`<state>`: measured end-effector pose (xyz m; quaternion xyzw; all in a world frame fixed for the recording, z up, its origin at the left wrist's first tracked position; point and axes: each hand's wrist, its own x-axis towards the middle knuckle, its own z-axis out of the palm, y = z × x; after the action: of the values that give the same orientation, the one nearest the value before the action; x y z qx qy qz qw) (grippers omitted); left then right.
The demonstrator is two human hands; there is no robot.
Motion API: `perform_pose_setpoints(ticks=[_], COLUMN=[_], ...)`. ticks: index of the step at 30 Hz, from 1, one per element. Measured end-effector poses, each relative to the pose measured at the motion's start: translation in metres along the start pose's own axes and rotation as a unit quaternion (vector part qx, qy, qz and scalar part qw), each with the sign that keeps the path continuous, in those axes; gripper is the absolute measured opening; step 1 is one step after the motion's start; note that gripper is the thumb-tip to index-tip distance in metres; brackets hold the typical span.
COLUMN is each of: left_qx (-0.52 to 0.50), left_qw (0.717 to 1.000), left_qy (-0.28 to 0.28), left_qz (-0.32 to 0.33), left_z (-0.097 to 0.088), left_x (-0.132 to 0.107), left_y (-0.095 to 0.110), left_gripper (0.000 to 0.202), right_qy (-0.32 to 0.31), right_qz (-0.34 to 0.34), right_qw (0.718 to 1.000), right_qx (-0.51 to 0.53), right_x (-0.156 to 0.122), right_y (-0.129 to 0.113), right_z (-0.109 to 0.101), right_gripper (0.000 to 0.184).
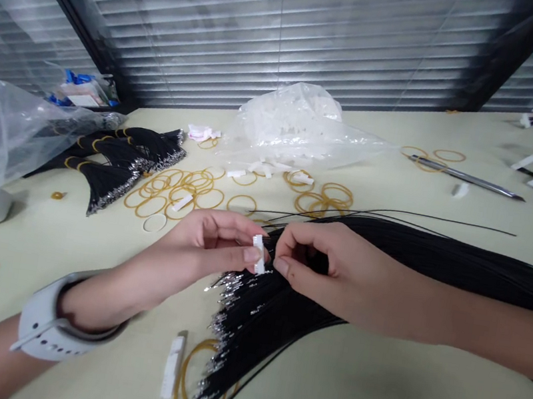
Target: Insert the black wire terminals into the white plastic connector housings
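Observation:
My left hand (209, 244), with a grey watch on the wrist, pinches a small white plastic connector (258, 253) between thumb and fingers. My right hand (331, 270) is pinched on a thin black wire right beside the connector. Under both hands lies a large bundle of black wires (439, 260) with metal-tipped ends (220, 327) fanned toward me.
Yellow rubber bands (182, 189) lie scattered on the pale table. Tied black wire bundles (120, 163) lie at the left, a clear bag of white connectors (298, 127) behind. Another white connector (172, 367) lies near me. A metal tool (467, 177) and more wires are at the right.

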<state>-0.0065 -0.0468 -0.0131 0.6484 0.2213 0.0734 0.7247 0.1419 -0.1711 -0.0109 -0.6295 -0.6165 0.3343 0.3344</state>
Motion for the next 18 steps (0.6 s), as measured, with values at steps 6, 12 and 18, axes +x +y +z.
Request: perform_pose_setpoints(ticks=[6, 12, 18], left_qx=[-0.019, 0.002, 0.025], left_qw=[1.0, 0.999, 0.999], left_qy=[0.002, 0.004, -0.032], left_qz=[-0.024, -0.042, -0.022], left_z=[-0.0017, -0.0022, -0.0033], left_x=[-0.0001, -0.0005, -0.0001], left_y=[0.0, 0.0015, 0.001], left_gripper=[0.02, 0.019, 0.011], right_qy=[0.012, 0.038, 0.053], right_qz=[0.008, -0.03, -0.05], right_qw=[1.0, 0.999, 0.997], right_qx=[0.015, 0.013, -0.008], right_x=[0.0015, 0.0013, 0.0017], right_y=[-0.0012, 0.0008, 0.0043], right_z=[-0.0004, 0.0031, 0.0048], right_gripper=[0.013, 0.009, 0.011])
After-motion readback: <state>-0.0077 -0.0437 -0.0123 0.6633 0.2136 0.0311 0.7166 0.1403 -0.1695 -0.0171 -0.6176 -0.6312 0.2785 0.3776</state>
